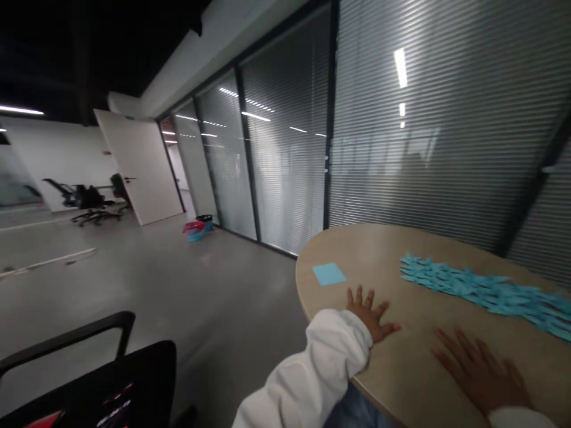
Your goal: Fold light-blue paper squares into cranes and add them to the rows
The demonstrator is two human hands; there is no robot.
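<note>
My left hand [371, 314] rests flat on the round wooden table [379, 241], fingers spread and nothing in it. Just beyond its fingertips lies a flat square of blue paper [329, 274], apart from the hand. To the right, my right hand [488, 370] is over the tabletop with its fingers stretched out, slightly blurred, holding nothing. A long row of folded blue paper pieces [477, 286] runs along the far right side of the table, beyond both hands.
A black office chair [147, 380] stands at the lower left beside the table. Glass partitions with blinds [437, 166] rise behind it. Farther off are an open white door [138, 166], lined bins [195, 229] and more chairs [91, 199].
</note>
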